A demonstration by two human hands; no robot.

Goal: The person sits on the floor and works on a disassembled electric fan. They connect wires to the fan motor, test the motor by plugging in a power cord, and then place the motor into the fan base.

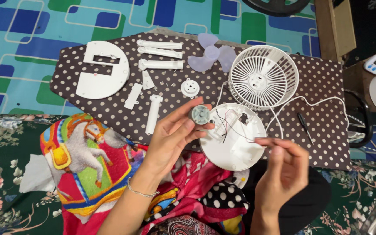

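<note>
- On the far left of the dotted brown cloth [323, 130] lies a white round base plate [101, 72] with a rectangular cut-out, untouched.
- Right of it lie loose white stand pieces [159, 54], a small round white cap [190, 88] and a pale lilac fan blade [212, 56], all apart from the hands.
- The left hand [170, 139] is raised, palm up; its grip is pinching a small grey motor [200, 115] between thumb and fingertips, just beside the rim of the round white housing [231, 148].
- Thin red and black wires [233, 128] run from the motor side across the housing's open inside.
- The right hand [283, 169] has its fingertips pressed together on the far end of those wires, just over the housing's right edge.
- The step in hand looks like freeing or seating the motor with its leads; the next move calls for a gentle pull, lest the thin wires snap.
- Behind stands the white fan grille [264, 78]; a dark screwdriver [304, 127] lies to the right, near a white cord [323, 102].
</note>
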